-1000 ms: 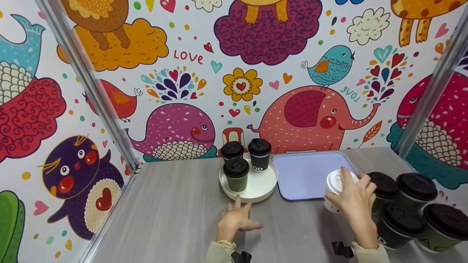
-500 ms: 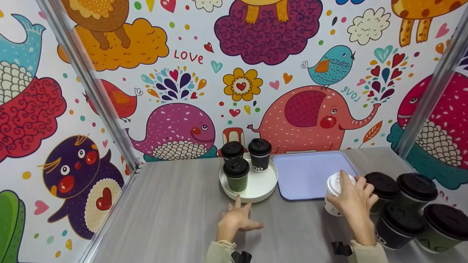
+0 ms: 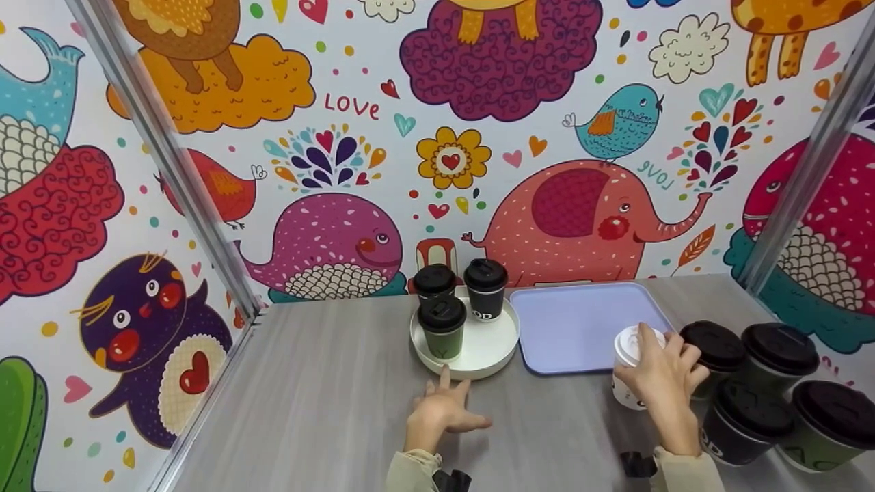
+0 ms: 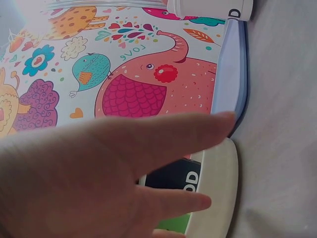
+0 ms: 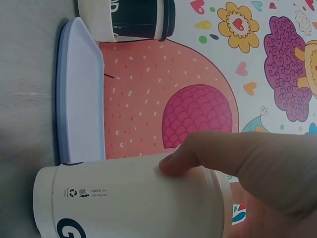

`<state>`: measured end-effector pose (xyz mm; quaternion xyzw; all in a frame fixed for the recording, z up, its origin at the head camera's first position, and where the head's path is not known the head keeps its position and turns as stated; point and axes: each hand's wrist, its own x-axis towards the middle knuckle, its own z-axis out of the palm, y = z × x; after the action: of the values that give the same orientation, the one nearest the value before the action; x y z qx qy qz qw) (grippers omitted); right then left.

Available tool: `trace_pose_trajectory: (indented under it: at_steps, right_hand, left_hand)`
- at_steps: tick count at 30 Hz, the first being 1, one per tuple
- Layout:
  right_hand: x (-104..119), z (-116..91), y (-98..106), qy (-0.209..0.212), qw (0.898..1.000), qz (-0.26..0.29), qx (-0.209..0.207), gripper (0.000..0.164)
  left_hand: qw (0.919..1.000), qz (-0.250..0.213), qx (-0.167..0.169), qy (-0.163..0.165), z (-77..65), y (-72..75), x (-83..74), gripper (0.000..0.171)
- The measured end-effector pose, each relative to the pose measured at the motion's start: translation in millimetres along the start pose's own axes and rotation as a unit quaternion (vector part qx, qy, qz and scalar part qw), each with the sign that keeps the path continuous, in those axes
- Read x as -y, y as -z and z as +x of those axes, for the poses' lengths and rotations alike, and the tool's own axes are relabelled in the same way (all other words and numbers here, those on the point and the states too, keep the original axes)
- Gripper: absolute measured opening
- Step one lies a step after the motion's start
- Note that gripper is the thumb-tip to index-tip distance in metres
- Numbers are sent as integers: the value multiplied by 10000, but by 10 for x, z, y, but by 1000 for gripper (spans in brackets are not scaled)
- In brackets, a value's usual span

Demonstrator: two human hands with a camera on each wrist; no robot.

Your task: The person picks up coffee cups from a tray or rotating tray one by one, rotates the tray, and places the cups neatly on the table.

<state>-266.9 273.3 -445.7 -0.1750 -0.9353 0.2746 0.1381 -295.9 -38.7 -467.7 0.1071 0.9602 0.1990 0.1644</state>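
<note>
- The right hand [image 3: 660,386] arches from above with bent fingers, gripping a white paper cup with a white plastic lid [image 3: 624,393]; the thumb presses the side wall.
- That cup is upright at the near right corner of a lavender rectangular tray [image 3: 574,335]; whether its base touches the counter, I cannot tell.
- The left hand [image 3: 437,413] is empty, its fingers spread and thumb stretched rightward, at the near rim of a round white tray [image 3: 489,348]; contact is unclear.
- Near the round tray's left rim stands a green paper cup with a black lid [image 3: 443,342]; two more black-lidded cups [image 3: 485,297] stand behind it.
- Four larger-looking black-lidded cups [image 3: 748,413] cluster along the right side of the grey wood-grain counter [image 3: 328,383].
</note>
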Motion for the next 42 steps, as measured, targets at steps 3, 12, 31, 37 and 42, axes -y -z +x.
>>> trace_pose_trajectory:
  at_steps: [3,12,31,37,42]
  right_hand:
    - [-19,11,-20,-25,10000,-26,14,84]
    - [-43,41,-45,-65,9999,-139,64,84]
    - [659,-309,-247,1418,9898,-135,54,92]
    - [721,-395,-389,1876,9821,-107,-162,84]
    - [737,-418,-457,2056,9786,-12,-131,79]
  left_hand:
    - [10000,-46,47,14,-21,19,-9,83]
    - [10000,-65,51,0,-44,27,-3,82]
    - [9999,136,27,71,-45,-5,-87,82]
    - [9998,199,40,46,-46,-19,-139,81]
    - [9996,267,-15,-32,-54,-56,-176,81]
